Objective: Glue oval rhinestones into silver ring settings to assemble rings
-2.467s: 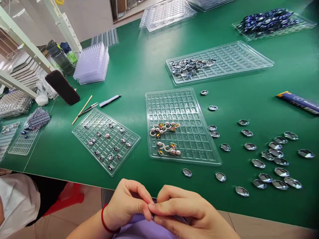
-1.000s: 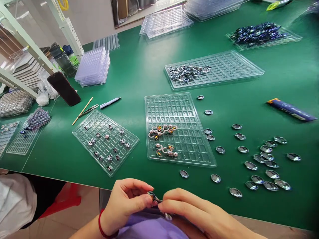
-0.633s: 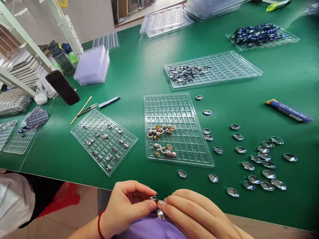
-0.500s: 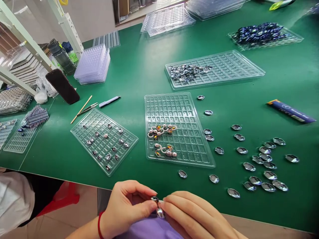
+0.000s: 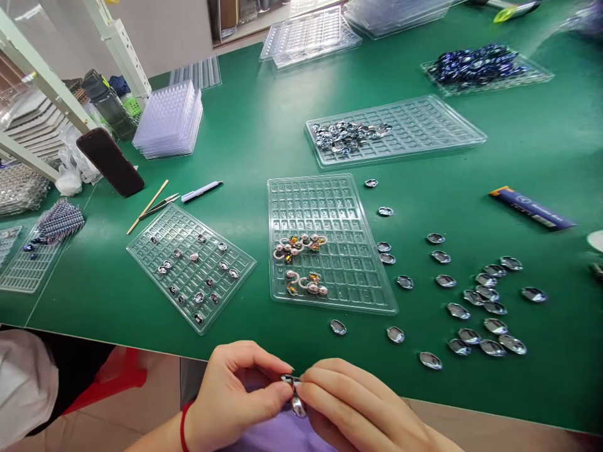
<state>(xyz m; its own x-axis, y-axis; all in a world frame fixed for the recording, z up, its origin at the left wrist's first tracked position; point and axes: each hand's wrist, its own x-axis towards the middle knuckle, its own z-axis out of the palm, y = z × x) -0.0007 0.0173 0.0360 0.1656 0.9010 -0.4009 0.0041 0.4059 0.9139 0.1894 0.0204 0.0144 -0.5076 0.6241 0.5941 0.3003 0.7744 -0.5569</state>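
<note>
Down at the table's front edge, my left hand [image 5: 247, 386] pinches a small jewelry piece [image 5: 298, 407] between thumb and forefinger. It shows a shiny silver ball below a dark, glossy stone [image 5: 287, 379]. The fingertips of my right hand [image 5: 355, 395] are closed on the same piece from the other side and cover part of it. Just beyond, a clear compartment tray [image 5: 358, 263] carries several curved silver pieces with balls and amber stones [image 5: 301, 245]. A smaller clear tray [image 5: 226, 251] to its left has loose silver stones scattered over it.
Many oval faceted stones [image 5: 492, 347] lie loose on the green table [image 5: 245, 138] at right, near a blue tube [image 5: 532, 208]. Behind are a tray of stones [image 5: 433, 125] and one of dark blue pieces [image 5: 480, 66]. A phone [image 5: 110, 162], tweezers [image 5: 162, 204] and a pen [image 5: 201, 191] lie left.
The view has shifted slightly, so the table's things sit a little further left. The dark stone between my fingers has tilted a little; both hands keep their hold.
</note>
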